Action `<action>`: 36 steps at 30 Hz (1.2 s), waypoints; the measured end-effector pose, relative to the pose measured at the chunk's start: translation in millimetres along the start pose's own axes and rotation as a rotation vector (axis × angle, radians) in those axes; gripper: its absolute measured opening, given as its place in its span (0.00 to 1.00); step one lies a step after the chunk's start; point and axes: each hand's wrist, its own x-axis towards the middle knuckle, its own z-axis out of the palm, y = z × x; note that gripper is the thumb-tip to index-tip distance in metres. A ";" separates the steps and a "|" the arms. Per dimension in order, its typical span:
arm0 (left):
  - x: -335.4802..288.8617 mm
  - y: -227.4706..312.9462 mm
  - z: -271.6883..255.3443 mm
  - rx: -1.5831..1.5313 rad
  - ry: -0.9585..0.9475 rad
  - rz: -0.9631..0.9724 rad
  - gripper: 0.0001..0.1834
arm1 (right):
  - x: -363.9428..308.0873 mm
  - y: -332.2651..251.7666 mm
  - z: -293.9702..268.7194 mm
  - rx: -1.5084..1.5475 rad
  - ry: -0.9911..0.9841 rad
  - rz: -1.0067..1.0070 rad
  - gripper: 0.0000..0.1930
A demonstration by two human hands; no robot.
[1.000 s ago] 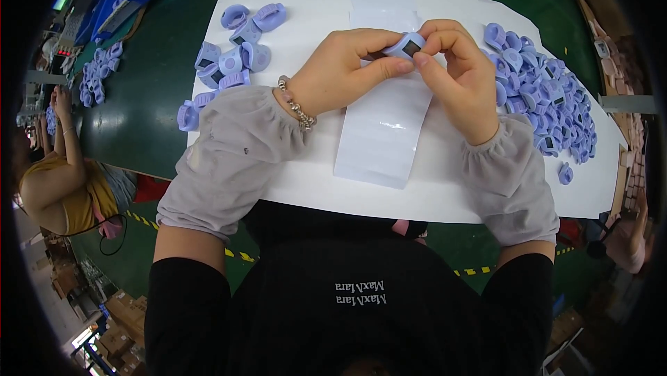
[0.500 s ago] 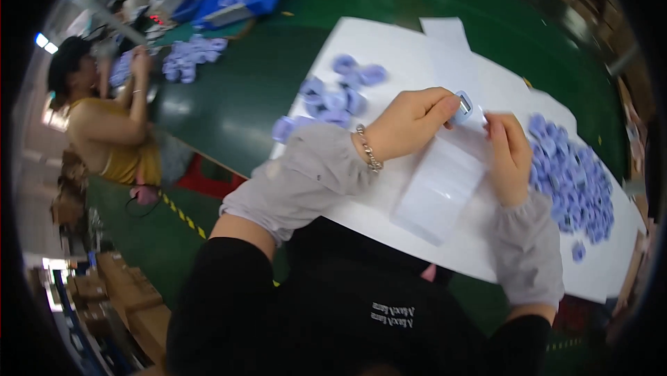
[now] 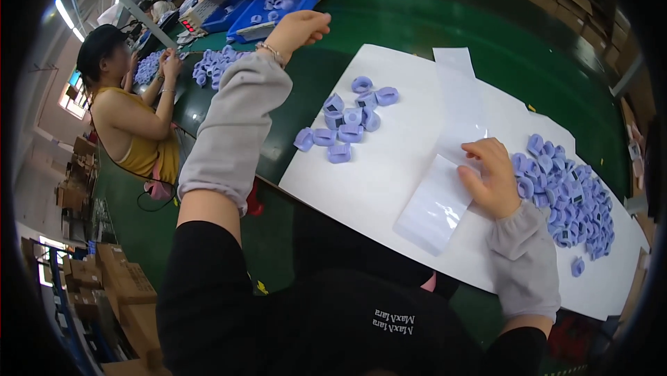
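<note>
My left hand (image 3: 300, 32) is stretched out to the far left, beside the blue tray (image 3: 243, 34). Its fingers are pressed together, and whatever they may hold cannot be made out. Over the white board (image 3: 396, 195), my right hand (image 3: 495, 178) hovers with thumb and forefinger apart, next to a strip of clear plastic film (image 3: 434, 209) with glossy squares. A loose group of small lilac ring-shaped devices (image 3: 353, 116), some with dark display windows, lies left of the film. To the right of my right hand is a big heap of the same devices (image 3: 573, 195).
Across the dark green table, a co-worker in a yellow top (image 3: 132, 126) handles things beside more lilac pieces (image 3: 217, 64). A box with a red lit display (image 3: 201, 14) stands near the blue tray. Cardboard boxes (image 3: 128, 285) are stacked at lower left.
My left hand has swung far left from the film toward the blue tray; the lilac device in it no longer shows. My right hand has dropped slightly and its fingers have parted.
</note>
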 end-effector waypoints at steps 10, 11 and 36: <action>-63.0 9.9 112.5 0.779 -0.197 0.501 0.17 | -4.2 3.8 4.9 -0.215 -0.156 -0.248 0.18; -62.0 9.0 117.5 0.838 -0.172 0.526 0.18 | -4.1 1.3 5.0 -0.219 -0.158 -0.246 0.18; -123.0 19.6 224.2 -0.781 -0.613 0.057 0.07 | -6.3 17.8 15.0 0.195 0.105 0.140 0.25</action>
